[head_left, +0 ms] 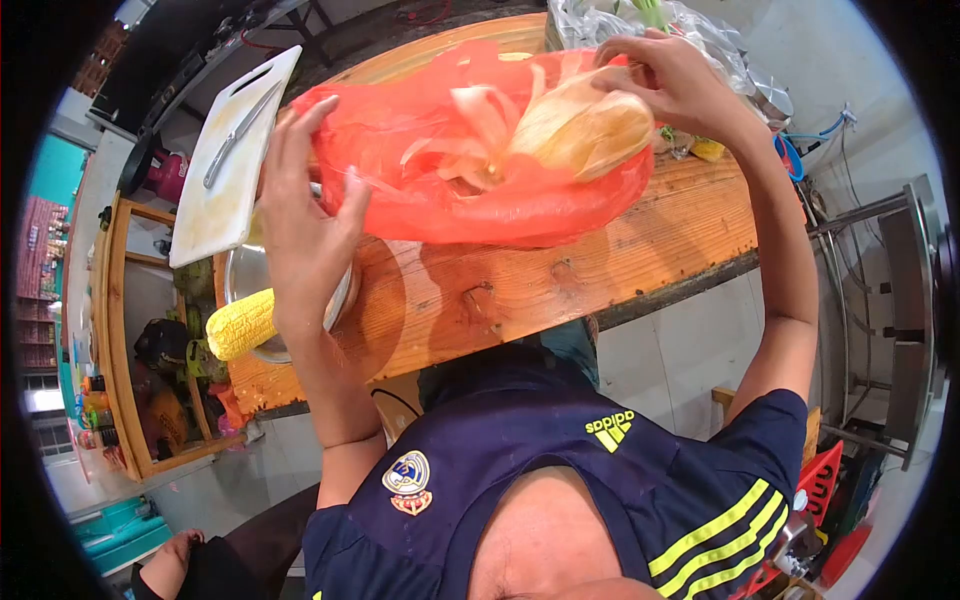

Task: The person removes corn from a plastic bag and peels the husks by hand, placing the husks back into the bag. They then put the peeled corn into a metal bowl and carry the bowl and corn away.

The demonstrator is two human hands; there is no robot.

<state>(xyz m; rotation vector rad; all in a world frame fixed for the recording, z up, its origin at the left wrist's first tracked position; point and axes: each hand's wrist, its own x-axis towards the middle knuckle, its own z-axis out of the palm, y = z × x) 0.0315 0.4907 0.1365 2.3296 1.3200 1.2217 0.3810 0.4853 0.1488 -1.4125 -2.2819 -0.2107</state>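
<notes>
A red plastic bag [560,228] lies spread open on the wooden table, with pale corn husks [590,130] inside it. My left hand [300,215] is at the bag's left side, fingers and thumb spread apart against the plastic. At the bag's upper right rim, my right hand [680,85] has its fingers curled onto the plastic, close to the husks. A peeled yellow corn cob [243,324] sticks out over the edge of a metal bowl [240,275], partly hidden behind my left forearm.
Left of the bag, a white cutting board [215,215] carries a knife [238,138]. Clear plastic bags [720,50] with greens stand at the back right of the wooden table [560,290]. A metal rack [905,320] is on the right. Another person's arm [165,565] shows at lower left.
</notes>
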